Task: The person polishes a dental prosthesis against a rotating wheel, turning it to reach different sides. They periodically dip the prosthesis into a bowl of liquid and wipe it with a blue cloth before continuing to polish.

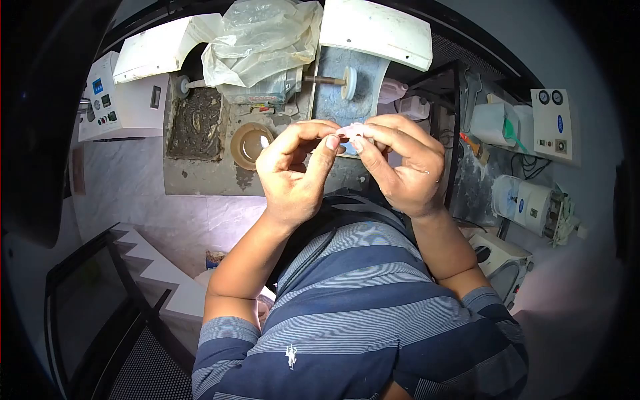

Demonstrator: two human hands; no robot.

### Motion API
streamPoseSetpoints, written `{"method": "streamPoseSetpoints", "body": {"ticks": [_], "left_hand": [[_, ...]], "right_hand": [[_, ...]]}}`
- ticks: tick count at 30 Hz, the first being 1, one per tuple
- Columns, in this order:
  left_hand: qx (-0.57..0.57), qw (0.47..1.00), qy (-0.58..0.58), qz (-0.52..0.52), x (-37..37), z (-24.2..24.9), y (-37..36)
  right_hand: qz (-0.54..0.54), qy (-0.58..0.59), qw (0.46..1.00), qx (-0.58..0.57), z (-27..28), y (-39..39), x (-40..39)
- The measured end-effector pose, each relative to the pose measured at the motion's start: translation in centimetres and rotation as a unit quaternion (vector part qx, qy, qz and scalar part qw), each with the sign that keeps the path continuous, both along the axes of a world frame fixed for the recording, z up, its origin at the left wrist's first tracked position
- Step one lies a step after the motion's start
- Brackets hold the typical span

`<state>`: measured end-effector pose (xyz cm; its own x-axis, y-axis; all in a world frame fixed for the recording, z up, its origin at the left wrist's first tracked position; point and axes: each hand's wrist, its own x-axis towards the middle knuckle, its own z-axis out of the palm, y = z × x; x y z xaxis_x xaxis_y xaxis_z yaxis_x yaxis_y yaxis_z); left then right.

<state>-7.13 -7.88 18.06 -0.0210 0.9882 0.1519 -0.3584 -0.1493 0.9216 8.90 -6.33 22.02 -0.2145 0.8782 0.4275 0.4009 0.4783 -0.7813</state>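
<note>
Both my hands are raised in front of my chest, pinching a small pink denture [352,131] from its two sides. The thumb and fingertips of my left hand [298,167] close on its left end. My right hand [408,163] grips the right end between thumb and forefinger. Fingertips cover much of the piece, so its finer shape is hard to make out. Just beyond it stands a polishing lathe with a pale wheel [349,83] on its right spindle. A round brown bowl [251,145] lies on the bench, left of my left hand.
At the bench's left is a tray of dark wet paste [195,123] beneath another small wheel [183,85]. Clear plastic [263,40] drapes the lathe's middle. White hoods [377,30] rise behind. White machines [555,127] stand at right, a control unit [110,100] at far left.
</note>
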Motion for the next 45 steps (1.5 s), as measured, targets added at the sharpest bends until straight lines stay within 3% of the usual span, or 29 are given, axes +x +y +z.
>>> {"method": "streamPoseSetpoints", "body": {"ticks": [8, 11, 15, 17, 21, 22, 25, 31, 35, 38, 43, 45], "left_hand": [[0.027, 0.999, 0.006, -0.033, -0.7, 0.3, 0.5], [0.044, 0.997, 0.033, -0.060, -0.7, 0.2, 0.8], [-0.070, 0.977, -0.162, -0.118, -0.6, -0.9, 1.9], [-0.112, 0.973, -0.186, -0.079, -0.8, -2.6, 2.9], [-0.120, 0.993, -0.007, -0.014, -0.1, -5.4, 3.9], [-0.120, 0.990, -0.004, -0.071, -0.2, -6.1, 4.0], [-0.107, 0.986, -0.045, -0.118, 1.2, -7.1, 3.3], [-0.155, 0.982, -0.063, -0.082, 4.2, -11.3, 3.4], [-0.243, 0.965, -0.061, -0.078, 5.6, -16.9, 4.6], [-0.384, 0.914, -0.119, -0.047, 6.9, -20.1, 6.0], [-0.442, 0.889, -0.116, -0.037, 8.3, -23.2, 8.6], [-0.447, 0.881, -0.155, -0.007, 8.6, -23.3, 9.3]], "right_hand": [[0.048, 0.044, 0.998, 0.005, -0.7, 0.5, 1.2], [0.071, 0.063, 0.992, -0.078, -0.4, 0.4, 1.6], [0.055, 0.120, 0.985, -0.115, -0.7, 0.2, 1.4], [0.043, 0.144, 0.981, -0.126, -0.9, 0.2, 1.5], [0.027, 0.081, 0.992, -0.094, -2.2, 0.7, 2.2], [0.011, 0.071, 0.993, -0.092, -2.7, 0.8, 2.3], [-0.022, 0.045, 0.997, -0.066, -5.0, 1.5, 2.6], [-0.076, 0.043, 0.993, -0.078, -11.8, 2.1, 3.1], [-0.115, 0.067, 0.977, -0.164, -17.8, 3.1, 3.8], [-0.102, 0.157, 0.920, -0.346, -21.7, 4.5, 4.5], [-0.122, 0.149, 0.886, -0.421, -24.3, 6.6, 5.6], [-0.116, 0.136, 0.912, -0.369, -24.9, 7.7, 5.6]]}}
